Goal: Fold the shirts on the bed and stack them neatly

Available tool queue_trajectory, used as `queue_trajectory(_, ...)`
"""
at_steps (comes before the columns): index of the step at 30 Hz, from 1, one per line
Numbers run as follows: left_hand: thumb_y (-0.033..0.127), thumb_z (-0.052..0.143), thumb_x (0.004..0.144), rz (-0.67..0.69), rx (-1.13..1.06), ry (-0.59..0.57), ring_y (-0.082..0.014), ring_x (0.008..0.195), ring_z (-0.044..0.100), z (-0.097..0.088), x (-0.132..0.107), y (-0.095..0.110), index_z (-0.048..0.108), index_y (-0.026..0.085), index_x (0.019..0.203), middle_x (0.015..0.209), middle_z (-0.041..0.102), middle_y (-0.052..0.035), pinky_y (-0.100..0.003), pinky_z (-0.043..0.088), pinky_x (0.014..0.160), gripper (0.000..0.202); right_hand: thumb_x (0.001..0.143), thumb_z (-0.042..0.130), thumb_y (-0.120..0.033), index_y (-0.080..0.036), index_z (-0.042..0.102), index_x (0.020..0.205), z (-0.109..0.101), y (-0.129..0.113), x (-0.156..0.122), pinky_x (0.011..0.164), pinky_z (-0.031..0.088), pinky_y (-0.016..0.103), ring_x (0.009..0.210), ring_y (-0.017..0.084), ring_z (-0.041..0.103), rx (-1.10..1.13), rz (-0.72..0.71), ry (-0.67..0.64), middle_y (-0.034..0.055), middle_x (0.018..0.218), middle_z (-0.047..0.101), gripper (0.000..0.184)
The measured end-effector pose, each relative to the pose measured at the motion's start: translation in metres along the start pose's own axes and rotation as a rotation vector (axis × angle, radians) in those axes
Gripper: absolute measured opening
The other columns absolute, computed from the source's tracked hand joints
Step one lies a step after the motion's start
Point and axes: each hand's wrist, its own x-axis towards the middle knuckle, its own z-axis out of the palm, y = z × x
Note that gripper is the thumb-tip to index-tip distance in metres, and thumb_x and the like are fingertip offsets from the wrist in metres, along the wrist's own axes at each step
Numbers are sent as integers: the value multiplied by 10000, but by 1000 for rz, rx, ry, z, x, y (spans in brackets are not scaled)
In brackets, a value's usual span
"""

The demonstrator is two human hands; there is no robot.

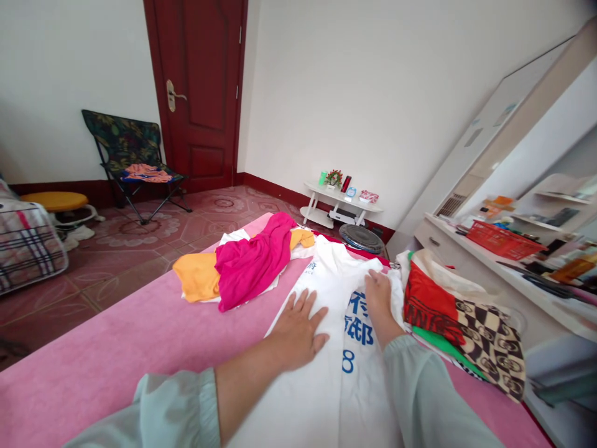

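Observation:
A white T-shirt with blue printed characters lies spread on the pink bed cover. My left hand lies flat on its left side, fingers spread, holding nothing. My right hand rests on the shirt's right shoulder area with fingers curled down onto the cloth; whether it pinches the fabric is unclear. Both forearms wear pale green sleeves.
A heap of pink, orange and white clothes lies further back on the bed. A pile of patterned garments sits at the right. A dresser with a red basket stands right; a folding chair, door and low white table lie beyond.

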Motion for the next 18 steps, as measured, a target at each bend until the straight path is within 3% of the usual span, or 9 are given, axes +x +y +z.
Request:
queue_trajectory(4,555,264,929,-1,6,-5,-298,1431,53,1,1,1,364,248,1433,1556,164,-107,-529,84,1140,598,660,568,-238,-157,697,845,-10,11,-7,1059,250,489,1222,363,406,-179,-46,38,169,1164,569,239)
queue_trajectory(8,546,261,933,-1,5,-8,-303,1429,56,-1,0,2,360,238,1436,1554,161,-119,-528,86,1141,598,722,509,-222,-150,677,969,-2,-7,5,1027,296,479,1166,326,449,-287,-234,78,167,1138,572,307)
queue_trajectory(12,539,257,935,-5,7,-20,-307,1428,43,-4,0,3,357,235,1439,1552,161,-124,-532,74,1141,597,743,437,-129,-157,665,993,29,-35,20,897,438,350,933,220,592,-250,-372,-70,88,975,663,340)
queue_trajectory(18,523,281,932,-21,-3,-68,-320,1424,22,-10,1,6,343,216,1446,1551,136,-140,-550,58,1137,602,728,444,-54,-145,594,1165,90,-56,35,849,462,297,867,183,622,-178,-380,-204,61,919,675,470)
